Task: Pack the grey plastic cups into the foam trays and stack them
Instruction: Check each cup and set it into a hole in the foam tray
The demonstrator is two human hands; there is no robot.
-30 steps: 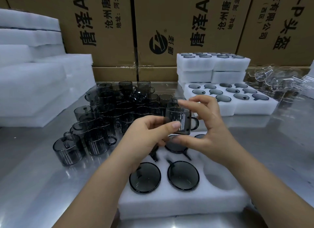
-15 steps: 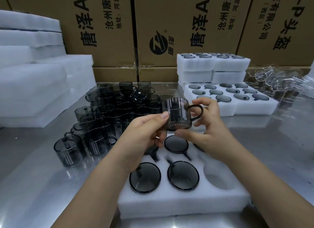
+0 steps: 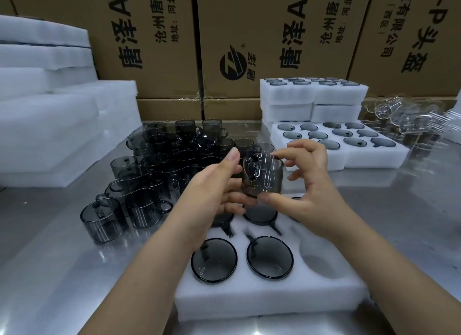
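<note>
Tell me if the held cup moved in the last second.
Yes: the cup turned above the foam tray; its handle swung from right toward the loose cups.

both hands holding grey cup, foam tray below
</note>
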